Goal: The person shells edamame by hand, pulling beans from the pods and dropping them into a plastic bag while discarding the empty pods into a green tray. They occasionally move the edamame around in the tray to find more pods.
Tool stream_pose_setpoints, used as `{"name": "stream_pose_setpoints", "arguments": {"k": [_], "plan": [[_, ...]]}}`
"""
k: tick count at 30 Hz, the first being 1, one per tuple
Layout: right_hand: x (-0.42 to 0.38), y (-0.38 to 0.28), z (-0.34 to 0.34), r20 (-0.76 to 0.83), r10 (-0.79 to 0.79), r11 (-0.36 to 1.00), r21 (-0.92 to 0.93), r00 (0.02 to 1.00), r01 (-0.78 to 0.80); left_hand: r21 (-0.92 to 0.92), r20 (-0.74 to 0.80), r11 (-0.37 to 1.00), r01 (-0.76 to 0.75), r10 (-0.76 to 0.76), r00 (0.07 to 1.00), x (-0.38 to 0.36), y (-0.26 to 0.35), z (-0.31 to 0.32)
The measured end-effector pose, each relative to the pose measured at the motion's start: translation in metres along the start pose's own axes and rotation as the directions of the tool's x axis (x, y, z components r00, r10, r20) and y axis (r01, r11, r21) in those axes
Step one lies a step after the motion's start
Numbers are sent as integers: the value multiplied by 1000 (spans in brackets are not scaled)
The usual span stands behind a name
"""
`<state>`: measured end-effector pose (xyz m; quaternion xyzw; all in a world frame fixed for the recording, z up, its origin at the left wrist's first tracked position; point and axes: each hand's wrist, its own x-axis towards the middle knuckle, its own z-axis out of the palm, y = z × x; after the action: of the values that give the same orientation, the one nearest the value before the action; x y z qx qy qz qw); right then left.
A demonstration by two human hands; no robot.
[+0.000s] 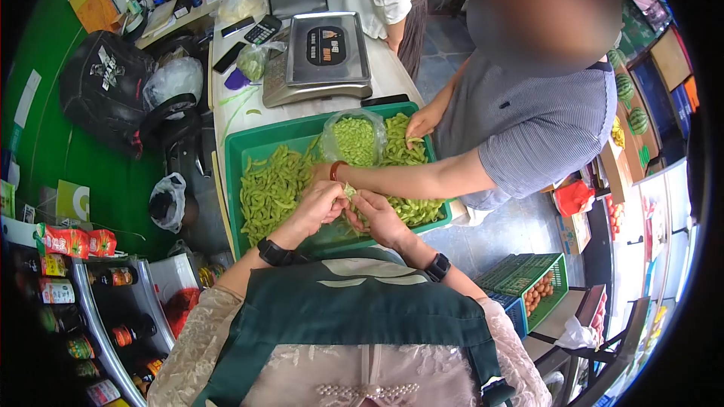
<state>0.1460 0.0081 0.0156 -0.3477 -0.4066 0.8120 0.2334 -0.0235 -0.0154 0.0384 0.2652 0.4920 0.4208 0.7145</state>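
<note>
L hand (320, 203) and R hand (379, 218), person's own: fingertips of each pinched closed on one green bean pod (349, 191), held btwn them above the near part of a green tray (233, 181). Exact grip of the R fingers partly hidden; L thumb pad not clearly seen.

Tray, on the counter (226, 117), bears loose pods in a heap (271, 188) at L and more at R, w/ a clear plastic bag (329, 143) of shelled beans (353, 139) near the far side. A co-worker's hand (426, 120) touches pods at the far R corner; the other forearm (407, 179) crosses the tray just beyond the person's hands, its fingers mostly hidden. Scale (328, 49) stands beyond the tray.

Handling (est.): pod v. light, hull flexible but fibrous, prob. a bit slippery if damp; best held at both ends btwn thumb & index pads, w/ pressure along the seam. Beans inside prob. firm yet easily bruised or split, so mod. force only. Bag thin & limp, contents loose: hold by the gathered rim w/ a palm below, as the wall may sag or tip. Loaded tray likely heavy; grip opp. rims.
</note>
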Motion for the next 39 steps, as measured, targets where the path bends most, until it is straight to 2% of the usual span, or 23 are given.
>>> {"name": "stream_pose_setpoints", "arguments": {"k": [2,4,6,7,9,10,12,13,14,15,18,23,25,27,29,35,39], "plan": [[0,3,-8,122,23,999,31,992,-27,18,-13,1000,-20,21,1000,-1,-2,-3],[-3,2,-7,96,70,993,91,993,-79,41,-20,998,-40,41,999,0,-6,-5],[-3,-2,-7,70,112,981,149,991,-122,225,34,959,-171,168,985,2,-11,-6],[-4,-3,-6,56,124,975,178,991,-132,225,38,960,-168,164,986,2,-12,-7],[-4,-2,-9,38,137,967,211,990,-142,404,136,859,-315,284,949,3,-10,-7],[-3,-1,-14,82,136,975,166,987,-148,405,139,859,-313,280,950,3,-9,-6],[-4,0,-16,125,136,981,122,983,-152,519,185,774,-362,312,932,1,-5,-4],[-5,0,-14,70,135,981,129,988,-143,519,186,775,-361,310,932,0,-6,-4],[-6,0,-12,15,133,982,134,991,-133,441,151,842,-311,272,950,1,-7,-3],[-6,0,-11,14,133,982,135,991,-133,357,121,898,-257,228,966,1,-9,-3],[-10,-2,-10,9,132,977,168,991,-132,316,125,918,-241,212,969,3,-12,-4],[-13,-2,-11,36,116,980,159,993,-120,313,125,929,-196,164,979,-3,-10,-2],[-11,-1,-14,141,48,985,157,989,-70,321,142,923,-211,174,974,-4,-6,-1],[-11,1,-10,84,70,985,154,994,-82,330,169,927,-178,127,977,-7,-4,0],[-12,2,-7,23,105,989,101,994,-107,341,182,919,-198,142,973,-8,-4,1],[-17,5,-8,76,126,991,35,989,-129,338,208,925,-175,108,972,-8,-8,-7],[-17,15,-17,101,146,989,-23,984,-144,312,163,946,-90,40,986,-7,-11,-16]]}}
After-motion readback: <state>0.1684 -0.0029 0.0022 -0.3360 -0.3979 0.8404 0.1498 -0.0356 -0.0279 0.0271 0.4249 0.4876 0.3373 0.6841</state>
